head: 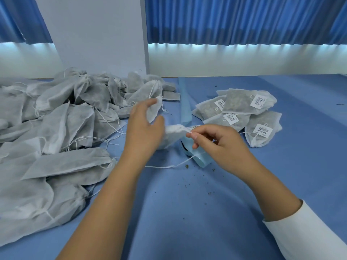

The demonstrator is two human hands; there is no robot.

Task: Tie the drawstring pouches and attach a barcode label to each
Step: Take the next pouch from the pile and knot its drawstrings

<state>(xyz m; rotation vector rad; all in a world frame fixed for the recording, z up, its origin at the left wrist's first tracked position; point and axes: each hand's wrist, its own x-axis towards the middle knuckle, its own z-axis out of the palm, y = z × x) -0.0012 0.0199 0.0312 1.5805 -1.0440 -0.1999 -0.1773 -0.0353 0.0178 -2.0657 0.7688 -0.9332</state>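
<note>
At mid-table, I see the left hand [144,128] gripping a pouch [173,135] while the right hand [221,145] pinches its string [186,130]; labelled pouches [244,104] lie just beyond.

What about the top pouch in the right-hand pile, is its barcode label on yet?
On: a white barcode label sits flat on the top pouch, toward its gathered end.

Unlabelled pouches [56,119] left; labelled pouches [242,111] right, on table [187,212].
</note>
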